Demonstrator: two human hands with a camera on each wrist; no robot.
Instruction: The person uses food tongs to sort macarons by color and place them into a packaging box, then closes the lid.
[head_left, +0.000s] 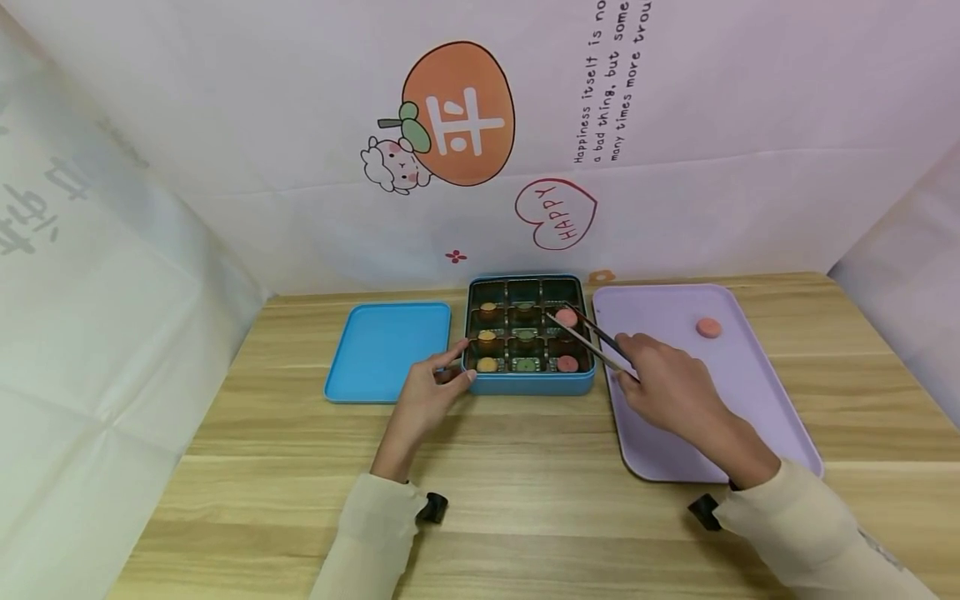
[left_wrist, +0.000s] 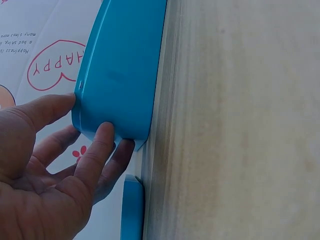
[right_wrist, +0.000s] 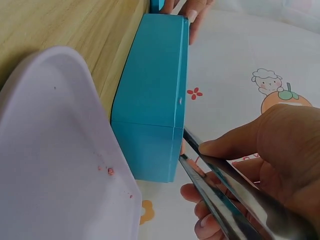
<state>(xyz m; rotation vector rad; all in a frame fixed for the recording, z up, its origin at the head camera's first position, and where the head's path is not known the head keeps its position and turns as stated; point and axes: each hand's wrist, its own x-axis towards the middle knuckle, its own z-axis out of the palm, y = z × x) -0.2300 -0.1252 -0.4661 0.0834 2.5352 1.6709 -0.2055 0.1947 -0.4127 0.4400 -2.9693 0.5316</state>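
Observation:
A blue box (head_left: 529, 383) stands on the table, divided inside into small compartments. Yellow pieces (head_left: 487, 365) lie along its left side and green pieces (head_left: 527, 365) down the middle. A pink disc (head_left: 567, 364) sits in the front right compartment. My left hand (head_left: 429, 390) touches the box's front left corner, thumb and fingertips against rim and side. Metal tongs (right_wrist: 240, 181) are gripped in my right hand (head_left: 670, 382), reaching over the box's right edge. Between their tips is another pink disc (head_left: 566, 318), over the right column. Fingers partly cover the tongs.
The blue lid (head_left: 387, 352) lies flat left of the box. On the right, close to the box, is a lilac tray (head_left: 720, 392) with one pink disc (head_left: 708, 327) and a few pink crumbs (right_wrist: 110, 171). A printed white cloth (head_left: 300, 150) hangs behind.

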